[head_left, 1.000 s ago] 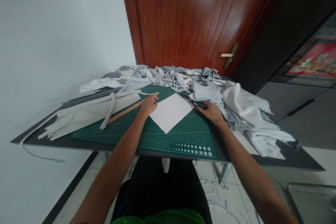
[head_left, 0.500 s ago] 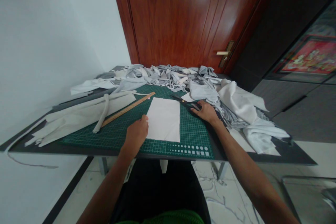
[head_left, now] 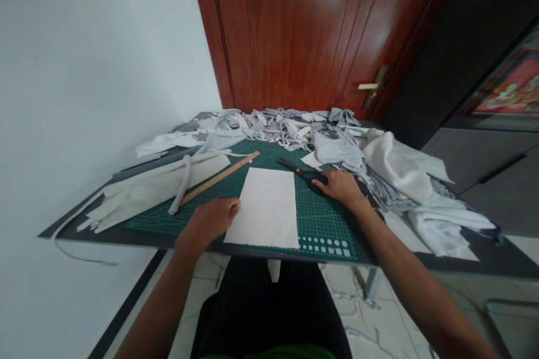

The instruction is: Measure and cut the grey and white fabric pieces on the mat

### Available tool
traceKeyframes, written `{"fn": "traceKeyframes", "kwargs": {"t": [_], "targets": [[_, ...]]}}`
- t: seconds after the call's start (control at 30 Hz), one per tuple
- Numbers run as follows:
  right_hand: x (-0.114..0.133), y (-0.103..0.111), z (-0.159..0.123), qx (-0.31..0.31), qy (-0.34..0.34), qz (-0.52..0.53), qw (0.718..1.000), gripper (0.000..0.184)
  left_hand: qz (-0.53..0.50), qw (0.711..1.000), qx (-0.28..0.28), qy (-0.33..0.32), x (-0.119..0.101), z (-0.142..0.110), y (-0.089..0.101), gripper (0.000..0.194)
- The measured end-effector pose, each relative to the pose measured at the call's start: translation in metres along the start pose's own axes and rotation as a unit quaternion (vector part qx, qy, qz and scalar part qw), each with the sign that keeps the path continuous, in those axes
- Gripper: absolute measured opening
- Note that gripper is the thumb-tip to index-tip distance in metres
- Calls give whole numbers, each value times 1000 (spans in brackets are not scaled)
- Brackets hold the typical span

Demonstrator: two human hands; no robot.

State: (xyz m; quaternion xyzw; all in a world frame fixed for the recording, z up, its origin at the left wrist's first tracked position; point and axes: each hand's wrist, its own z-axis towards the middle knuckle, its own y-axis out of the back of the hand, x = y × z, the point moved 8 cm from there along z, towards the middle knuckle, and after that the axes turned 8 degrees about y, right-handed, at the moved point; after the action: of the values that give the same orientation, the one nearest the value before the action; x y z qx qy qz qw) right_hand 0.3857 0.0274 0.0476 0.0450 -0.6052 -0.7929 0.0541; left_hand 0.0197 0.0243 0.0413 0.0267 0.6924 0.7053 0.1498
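A white rectangular piece of cloth [head_left: 265, 207] lies flat on the green cutting mat [head_left: 326, 210], its near edge close to the table's front edge. My left hand [head_left: 210, 219] is at its left side, with thumb and fingers closed on that edge. To the right of the cloth, my right hand [head_left: 340, 185] is wrapped round the handles of black scissors [head_left: 298, 171]. Their blades point left and away from me, low over the mat beyond the cloth's far right corner. The fingers partly hide the handles.
A wooden ruler [head_left: 221, 178] lies left beside long off-white cloth strips [head_left: 138, 197]. Grey and white scraps [head_left: 273, 125] are heaped along the back. Folded cloth [head_left: 391, 162] is piled at the right. A small white piece [head_left: 311, 159] lies near the scissors.
The white cloth has slid toward me on the mat and now covers some of the printed shapes. My right hand has closed round the scissors' handles. The view has shifted slightly.
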Motion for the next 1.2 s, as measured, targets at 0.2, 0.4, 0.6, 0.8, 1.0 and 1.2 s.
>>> {"fn": "traceKeyframes", "kwargs": {"t": [0.2,0.4,0.6,0.8,1.0,1.2], "targets": [[-32,10,-2,-56,-21,70,996,35,16,997,-72,2,-12,76,4,27],[-63,-7,-10,8,-38,94,995,18,-48,987,-150,-35,-20,87,-12,25],[-70,-24,-14,47,-68,98,992,19,-71,983,-165,-42,-17,83,-19,21],[-65,-23,-28,30,-129,43,990,19,-61,983,-170,-15,-15,86,-16,21],[-51,-17,-31,11,-144,24,989,25,-34,974,-190,116,30,87,4,32],[-47,-8,-30,-19,-154,35,987,21,-5,973,-160,165,62,86,7,32]]}}
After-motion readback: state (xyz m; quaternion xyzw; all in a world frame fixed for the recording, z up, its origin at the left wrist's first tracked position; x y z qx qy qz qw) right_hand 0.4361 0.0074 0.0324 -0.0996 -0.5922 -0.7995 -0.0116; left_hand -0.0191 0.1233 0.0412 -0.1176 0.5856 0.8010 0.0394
